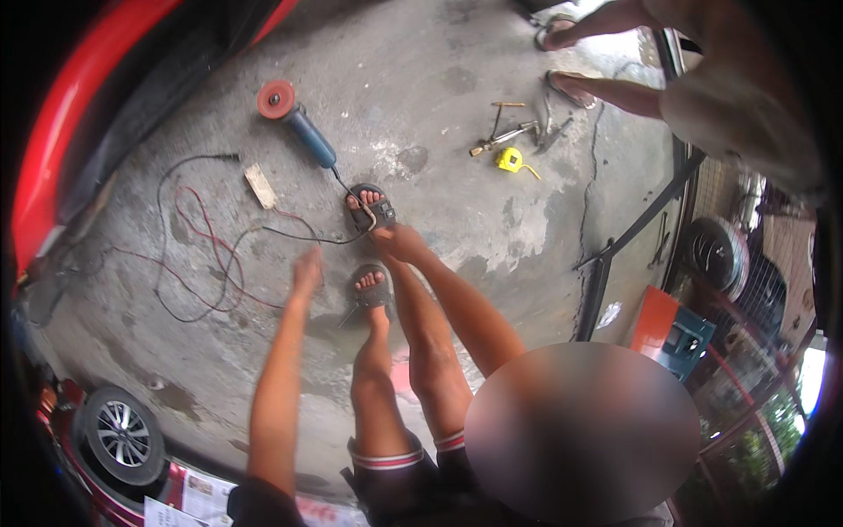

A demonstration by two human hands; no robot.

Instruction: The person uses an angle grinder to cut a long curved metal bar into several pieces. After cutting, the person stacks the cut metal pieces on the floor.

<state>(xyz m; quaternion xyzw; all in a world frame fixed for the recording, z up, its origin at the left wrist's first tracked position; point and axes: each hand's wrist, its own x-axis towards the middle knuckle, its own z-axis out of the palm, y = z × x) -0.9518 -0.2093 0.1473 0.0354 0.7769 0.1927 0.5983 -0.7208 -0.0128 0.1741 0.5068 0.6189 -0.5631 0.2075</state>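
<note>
Trailing cord [334,241], blue grinder [310,140]; blurred printed sheets [208,496].

The concrete floor [457,281] bears a blue grinder [311,140] and pale block [260,186] beyond the hands [306,270]; farther right, a yellow tape measure [509,160].

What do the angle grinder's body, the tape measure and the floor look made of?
Grinder body: probably hard plastic, smooth, going by its even blue colour. Tape measure: likely plastic, smooth, given its bright, even yellow. Floor: apparently concrete, dull, being grey, stained and cracked.
</note>
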